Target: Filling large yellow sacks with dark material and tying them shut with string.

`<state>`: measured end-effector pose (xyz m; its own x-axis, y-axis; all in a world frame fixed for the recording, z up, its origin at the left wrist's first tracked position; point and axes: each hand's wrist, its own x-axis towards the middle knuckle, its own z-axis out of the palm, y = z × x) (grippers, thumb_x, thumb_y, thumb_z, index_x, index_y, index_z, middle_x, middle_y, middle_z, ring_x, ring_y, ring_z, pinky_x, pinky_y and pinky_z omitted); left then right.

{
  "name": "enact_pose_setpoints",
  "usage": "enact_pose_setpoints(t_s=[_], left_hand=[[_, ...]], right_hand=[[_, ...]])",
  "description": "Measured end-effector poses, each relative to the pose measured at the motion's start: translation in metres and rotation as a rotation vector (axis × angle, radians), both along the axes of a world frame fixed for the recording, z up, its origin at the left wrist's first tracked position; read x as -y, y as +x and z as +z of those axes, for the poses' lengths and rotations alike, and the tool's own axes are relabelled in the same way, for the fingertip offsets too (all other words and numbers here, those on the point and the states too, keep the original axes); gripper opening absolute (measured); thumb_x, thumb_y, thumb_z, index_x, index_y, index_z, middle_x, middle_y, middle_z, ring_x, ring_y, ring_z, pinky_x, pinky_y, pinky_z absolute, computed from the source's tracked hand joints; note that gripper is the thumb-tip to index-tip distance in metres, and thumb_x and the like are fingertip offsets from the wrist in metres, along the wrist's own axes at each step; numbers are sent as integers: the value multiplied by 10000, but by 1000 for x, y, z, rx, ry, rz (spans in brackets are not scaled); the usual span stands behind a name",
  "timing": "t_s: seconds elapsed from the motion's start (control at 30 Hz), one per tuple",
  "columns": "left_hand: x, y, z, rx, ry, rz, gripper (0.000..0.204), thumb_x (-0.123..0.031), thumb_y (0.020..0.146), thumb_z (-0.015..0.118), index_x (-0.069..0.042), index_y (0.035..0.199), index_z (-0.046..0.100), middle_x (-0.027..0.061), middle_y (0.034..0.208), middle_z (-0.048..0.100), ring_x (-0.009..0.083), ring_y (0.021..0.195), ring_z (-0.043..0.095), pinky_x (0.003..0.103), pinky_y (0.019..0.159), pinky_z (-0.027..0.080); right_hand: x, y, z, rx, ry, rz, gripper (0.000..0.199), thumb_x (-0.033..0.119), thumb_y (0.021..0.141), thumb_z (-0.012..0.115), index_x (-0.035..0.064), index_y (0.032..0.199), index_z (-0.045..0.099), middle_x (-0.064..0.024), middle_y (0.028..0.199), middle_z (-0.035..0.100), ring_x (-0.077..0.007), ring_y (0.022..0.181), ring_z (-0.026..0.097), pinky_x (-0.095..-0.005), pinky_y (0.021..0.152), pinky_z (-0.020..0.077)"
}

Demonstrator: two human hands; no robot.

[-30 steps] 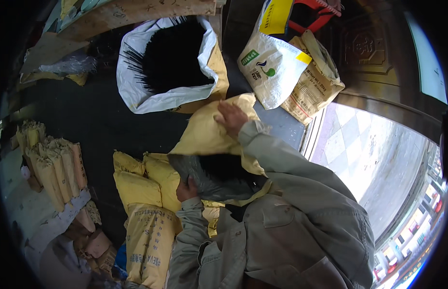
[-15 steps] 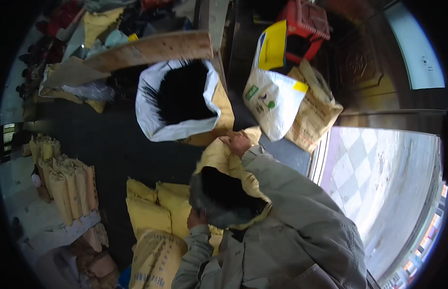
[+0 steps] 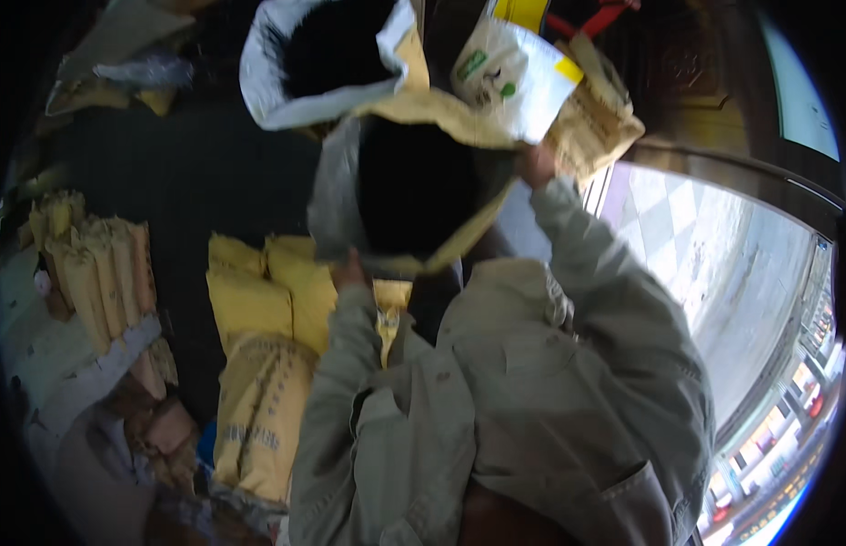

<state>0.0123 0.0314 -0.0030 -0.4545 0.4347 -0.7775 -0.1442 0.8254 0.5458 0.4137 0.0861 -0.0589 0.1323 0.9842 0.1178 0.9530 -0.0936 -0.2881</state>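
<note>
The right hand pinches the bag, the left hand grips its near edge — before the chest, mouth up, long way hidden, black inside. Black stuff fills the white sack — just beyond.

the load-bearing surface is a dark floor, matt in appearance, with a paler floor section at the left. at the far edge of the dark part stands a white-lined sack, its mouth open on black contents. to its right, near the doorway, stand a white bag with a green mark and, just beside it, a brown paper sack. plump yellow sacks rest side by side nearer the viewer; a tan printed sack adjoins them, its underside hidden. on the left, slim paper sacks stand upright in a close row.
</note>
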Motion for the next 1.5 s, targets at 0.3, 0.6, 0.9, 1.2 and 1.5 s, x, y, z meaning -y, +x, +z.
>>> enact_pose_setpoints(t_s=[0.3,0.6,0.9,1.2,1.5], left_hand=[[7,-47,-32,-333,453,-225,324,-247,766,599,55,661,552,111,526,542,180,475,483,330,466,382],[-36,24,100,-837,274,-959,311,-195,738,626,20,951,554,143,775,565,305,704,553,389,631,441],[-125,72,77,-1376,526,-720,491,-275,685,680,-28,1074,510,151,956,547,311,863,543,392,732,433],[-110,27,28,-900,99,-927,338,-367,782,539,-38,727,590,153,786,579,336,718,572,448,559,436],[-48,21,17,-932,234,-884,262,-296,786,520,-58,686,565,132,694,542,348,619,542,453,522,412]], right_hand=[[-82,-30,64,-418,-42,61,319,41,663,506,34,973,585,-205,689,595,-308,639,606,-381,589,487],[-74,-15,91,-1498,-96,-402,311,164,873,456,0,1138,463,-103,895,585,-170,806,583,-317,771,472],[-50,-132,42,-520,63,-44,557,168,677,684,-16,1140,435,-205,1076,499,-350,1002,476,-372,875,379],[-64,-129,11,-356,-374,172,202,150,725,569,36,891,553,-151,904,562,-325,858,525,-400,653,457],[38,-67,-67,315,-831,522,120,172,758,489,118,790,591,-125,662,544,-283,512,530,-376,493,452]])
